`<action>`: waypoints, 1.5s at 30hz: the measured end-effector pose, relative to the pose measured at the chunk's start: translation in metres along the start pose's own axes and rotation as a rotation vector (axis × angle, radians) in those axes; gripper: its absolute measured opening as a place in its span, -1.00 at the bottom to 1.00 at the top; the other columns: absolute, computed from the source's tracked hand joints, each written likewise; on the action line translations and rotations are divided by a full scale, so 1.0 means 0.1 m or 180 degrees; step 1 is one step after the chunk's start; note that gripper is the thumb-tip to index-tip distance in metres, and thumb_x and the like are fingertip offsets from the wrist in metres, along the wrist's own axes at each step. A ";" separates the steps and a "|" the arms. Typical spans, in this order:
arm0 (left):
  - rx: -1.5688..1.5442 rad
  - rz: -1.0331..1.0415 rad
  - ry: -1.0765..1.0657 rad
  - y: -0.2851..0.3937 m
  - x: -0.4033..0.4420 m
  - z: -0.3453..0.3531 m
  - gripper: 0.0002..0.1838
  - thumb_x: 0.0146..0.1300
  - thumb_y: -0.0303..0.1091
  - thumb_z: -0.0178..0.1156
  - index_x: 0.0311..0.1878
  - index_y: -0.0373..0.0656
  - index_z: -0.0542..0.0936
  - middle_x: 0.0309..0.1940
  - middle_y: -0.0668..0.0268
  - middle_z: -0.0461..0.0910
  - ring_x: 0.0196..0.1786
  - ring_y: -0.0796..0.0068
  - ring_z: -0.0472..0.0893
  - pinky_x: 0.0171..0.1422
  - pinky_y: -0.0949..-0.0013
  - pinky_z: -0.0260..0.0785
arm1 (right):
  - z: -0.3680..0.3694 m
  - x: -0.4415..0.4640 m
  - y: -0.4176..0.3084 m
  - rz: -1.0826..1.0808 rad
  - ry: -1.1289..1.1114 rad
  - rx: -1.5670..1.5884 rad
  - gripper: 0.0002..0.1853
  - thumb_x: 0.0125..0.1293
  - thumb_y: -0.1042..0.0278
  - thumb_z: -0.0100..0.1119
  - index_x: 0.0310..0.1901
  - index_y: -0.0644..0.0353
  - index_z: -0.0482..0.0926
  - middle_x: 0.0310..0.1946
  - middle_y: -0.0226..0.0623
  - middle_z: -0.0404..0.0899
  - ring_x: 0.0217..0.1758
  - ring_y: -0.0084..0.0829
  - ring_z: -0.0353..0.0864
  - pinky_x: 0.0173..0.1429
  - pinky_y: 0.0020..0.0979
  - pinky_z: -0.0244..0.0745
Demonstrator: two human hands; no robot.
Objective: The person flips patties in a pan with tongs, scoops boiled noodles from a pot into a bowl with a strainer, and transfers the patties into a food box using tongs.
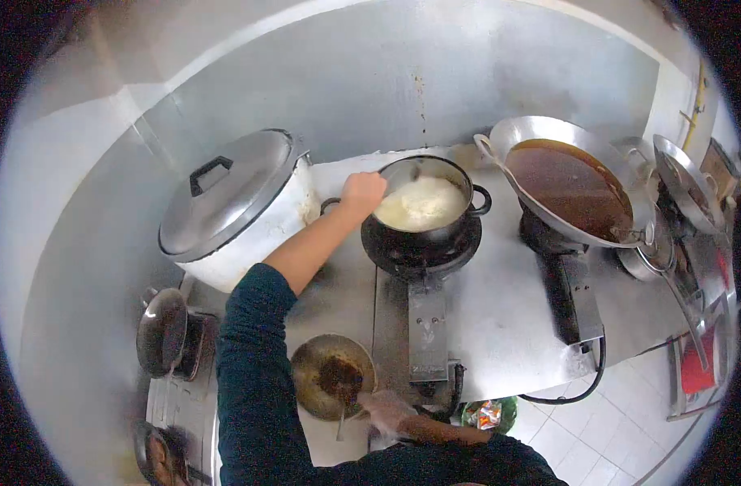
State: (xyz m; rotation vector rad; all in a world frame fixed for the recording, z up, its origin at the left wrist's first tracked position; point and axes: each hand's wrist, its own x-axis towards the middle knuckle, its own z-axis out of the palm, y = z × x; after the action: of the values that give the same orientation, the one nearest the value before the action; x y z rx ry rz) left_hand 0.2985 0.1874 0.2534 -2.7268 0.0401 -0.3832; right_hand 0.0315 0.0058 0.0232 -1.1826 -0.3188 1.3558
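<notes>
My left hand (364, 193) is closed at the left rim of a black two-handled pot (419, 235), around what looks like a spoon-like utensil (415, 172). Its handle is mostly hidden by the hand. Pale, creamy liquid (423, 202) with a whiter foamy patch fills much of the pot. Lower down, my right hand (390, 411), in a thin clear plastic glove, is closed at the right rim of a metal bowl (312, 368). In that bowl lies dark brown paste (338, 377), and a spoon (341, 421) sticks out over the near edge.
The black pot stands on a gas burner (423, 267). Left of it is a large lidded pot (265, 235); to the right, a wide wok (540, 125) holds brown liquid. A pan (161, 332) sits far left. A hose (601, 364) curves below the steel counter (500, 332).
</notes>
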 end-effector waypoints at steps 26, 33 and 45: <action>-0.0311 -0.0535 0.0278 -0.01 -0.55 -0.49 -0.80 0.05 -0.35 -0.15 -0.23 -0.09 0.36 -0.47 0.10 0.50 -0.35 0.12 0.51 -0.33 0.14 0.32 | -0.53 -0.42 0.46 -0.1273 -0.0182 -0.4262 -0.59 0.11 0.25 -0.14 0.03 0.11 0.21 -0.23 -0.10 0.36 -0.14 -0.25 0.36 0.08 -0.22 0.09; -0.0579 -0.0729 0.0492 -0.06 -0.71 -0.52 -0.84 0.07 -0.32 -0.17 -0.29 -0.09 0.34 -0.50 0.10 0.49 -0.36 0.06 0.48 -0.33 0.09 0.27 | -0.81 -0.77 0.10 -0.0138 0.1418 -0.3896 -0.61 0.18 0.05 -0.26 -0.42 0.22 0.43 -0.50 -0.14 0.44 -0.46 -0.26 0.46 -0.36 -0.31 0.32; -0.0803 -0.0883 0.0136 -0.09 -0.55 -0.28 -0.85 0.05 -0.36 -0.17 -0.30 -0.08 0.34 -0.46 0.09 0.49 -0.33 0.12 0.49 -0.32 0.13 0.28 | -0.77 -0.51 0.43 -0.0075 0.1118 0.3701 -0.79 0.21 0.19 -0.31 -0.38 0.13 0.27 -0.65 -0.42 0.25 -0.64 -0.52 0.19 -0.59 -0.48 0.13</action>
State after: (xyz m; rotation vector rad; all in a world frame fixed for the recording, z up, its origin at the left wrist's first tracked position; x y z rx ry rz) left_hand 0.2372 0.1901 0.2675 -2.9802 -0.3011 -0.5471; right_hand 0.0521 -0.0825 -0.0220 -0.3898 0.6464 0.9967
